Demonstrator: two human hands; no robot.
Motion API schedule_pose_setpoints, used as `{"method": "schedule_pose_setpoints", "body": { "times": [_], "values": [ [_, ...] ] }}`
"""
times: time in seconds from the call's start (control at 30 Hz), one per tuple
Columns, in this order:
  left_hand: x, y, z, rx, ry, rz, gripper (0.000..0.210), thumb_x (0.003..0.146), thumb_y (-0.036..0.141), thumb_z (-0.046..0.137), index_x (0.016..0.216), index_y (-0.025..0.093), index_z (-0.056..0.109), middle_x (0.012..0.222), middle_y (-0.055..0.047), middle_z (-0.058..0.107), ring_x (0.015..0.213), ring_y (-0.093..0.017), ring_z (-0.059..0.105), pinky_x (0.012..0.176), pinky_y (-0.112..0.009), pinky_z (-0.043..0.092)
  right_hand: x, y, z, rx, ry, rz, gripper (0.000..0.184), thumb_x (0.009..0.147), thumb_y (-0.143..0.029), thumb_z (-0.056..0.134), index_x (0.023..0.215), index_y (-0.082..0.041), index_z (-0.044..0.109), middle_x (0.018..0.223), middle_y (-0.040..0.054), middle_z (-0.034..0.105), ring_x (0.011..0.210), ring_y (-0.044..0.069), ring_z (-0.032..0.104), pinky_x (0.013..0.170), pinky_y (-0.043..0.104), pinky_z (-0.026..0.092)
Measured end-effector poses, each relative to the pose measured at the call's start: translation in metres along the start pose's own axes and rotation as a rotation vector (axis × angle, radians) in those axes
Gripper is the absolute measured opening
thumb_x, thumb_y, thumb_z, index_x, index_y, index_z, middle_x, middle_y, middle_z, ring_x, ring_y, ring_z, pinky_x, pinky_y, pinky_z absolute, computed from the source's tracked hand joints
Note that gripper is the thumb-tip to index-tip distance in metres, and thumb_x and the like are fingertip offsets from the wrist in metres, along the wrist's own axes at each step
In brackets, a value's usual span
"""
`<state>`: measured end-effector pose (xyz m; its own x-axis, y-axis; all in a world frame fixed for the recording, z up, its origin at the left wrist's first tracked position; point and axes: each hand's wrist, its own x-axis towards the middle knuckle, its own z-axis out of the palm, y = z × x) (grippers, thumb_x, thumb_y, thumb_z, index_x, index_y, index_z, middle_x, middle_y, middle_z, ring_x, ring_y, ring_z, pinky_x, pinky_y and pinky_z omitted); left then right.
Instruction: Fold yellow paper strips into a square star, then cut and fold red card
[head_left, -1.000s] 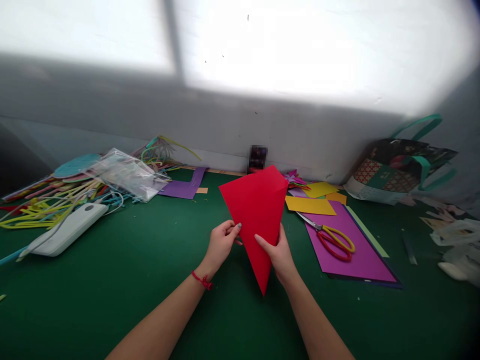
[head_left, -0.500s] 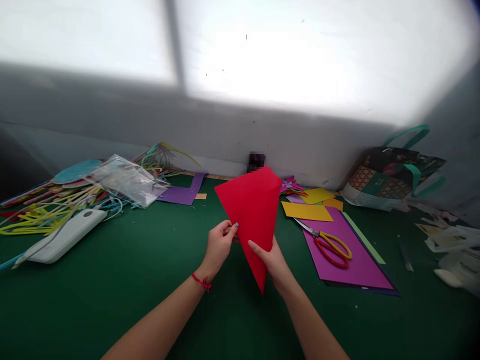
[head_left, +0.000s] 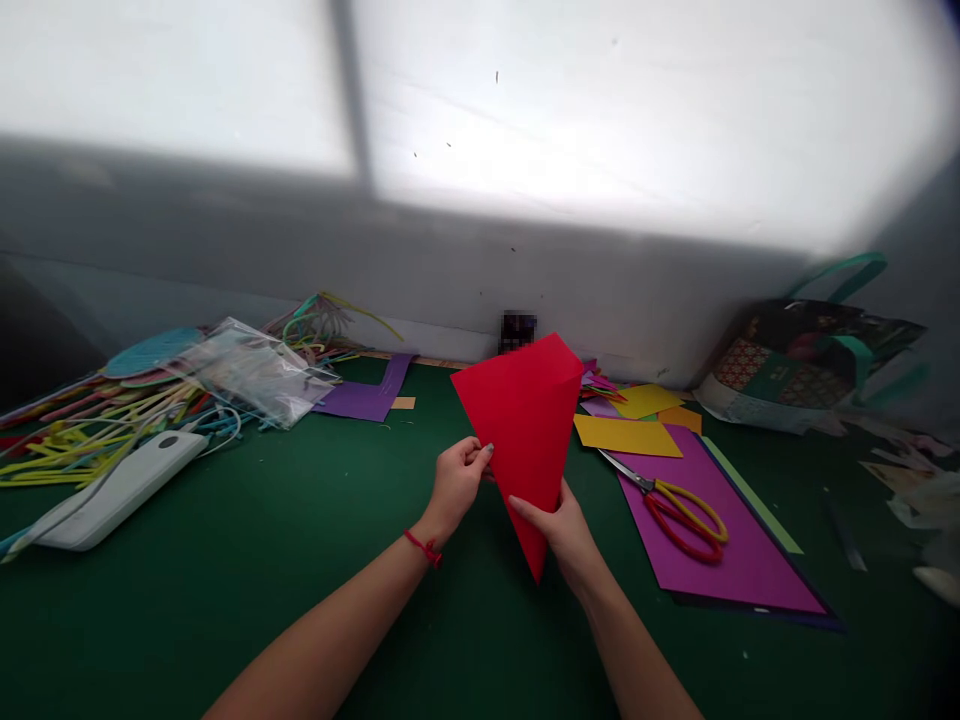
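Holding red paper [head_left: 523,430], bag print [head_left: 766,374] blurred

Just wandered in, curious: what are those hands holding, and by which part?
Red paper: the right hand grips its narrow lower part; the left hand pinches its left edge.

An open lane crosses the dark green surface [head_left: 300,540] from the lower left of the frame towards centre; at far left, a long white plastic device [head_left: 120,490] and a heap of thin multicoloured strips [head_left: 45,465] bound it. At centre, a red folded-paper cone [head_left: 519,430], flanked by the left hand [head_left: 456,480] and right hand [head_left: 568,530], blocks passage. Right of centre, metal scissors with red and yellow handles [head_left: 651,488] obstruct a flat magenta sheet [head_left: 742,560]. The lower right is open.
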<state>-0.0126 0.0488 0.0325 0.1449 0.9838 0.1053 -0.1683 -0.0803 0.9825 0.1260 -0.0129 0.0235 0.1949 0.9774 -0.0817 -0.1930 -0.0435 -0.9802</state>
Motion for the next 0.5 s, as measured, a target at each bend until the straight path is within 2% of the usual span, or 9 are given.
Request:
{"method": "schedule_pose_setpoints", "body": {
  "times": [0.13, 0.37, 0.5],
  "values": [
    [0.006, -0.005, -0.002, -0.002, -0.012, -0.028, 0.025, 0.075, 0.039, 0.057, 0.067, 0.016, 0.053, 0.062, 0.0, 0.061, 0.057, -0.015, 0.06, 0.054, -0.026, 0.051, 0.002, 0.003, -0.003, -0.055, -0.026, -0.022, 0.066, 0.06, -0.027, 0.074, 0.12, -0.022, 0.047, 0.115, 0.0076, 0.06, 0.103, 0.028, 0.057, 0.083, 0.041, 0.049],
    [0.012, -0.007, -0.009, -0.024, -0.035, -0.079, 0.024, 0.076, 0.037, 0.056, 0.066, 0.015, 0.051, 0.06, 0.0, 0.061, 0.057, -0.015, 0.061, 0.055, -0.027, 0.052, 0.007, 0.017, -0.005, -0.126, 0.111, 0.015, 0.079, 0.058, -0.029, 0.075, 0.126, -0.025, 0.037, 0.109, 0.0076, 0.062, 0.096, 0.029, 0.06, 0.078, 0.04, 0.052],
    [0.013, -0.009, -0.011, -0.041, -0.048, -0.105, 0.024, 0.075, 0.036, 0.057, 0.067, 0.015, 0.052, 0.061, -0.001, 0.062, 0.058, -0.015, 0.062, 0.054, -0.026, 0.052, 0.005, 0.013, -0.003, -0.155, 0.071, 0.091, 0.079, 0.06, -0.035, 0.073, 0.128, -0.025, 0.034, 0.098, 0.0082, 0.066, 0.071, 0.029, 0.067, 0.062, 0.041, 0.056]
  ]
}}
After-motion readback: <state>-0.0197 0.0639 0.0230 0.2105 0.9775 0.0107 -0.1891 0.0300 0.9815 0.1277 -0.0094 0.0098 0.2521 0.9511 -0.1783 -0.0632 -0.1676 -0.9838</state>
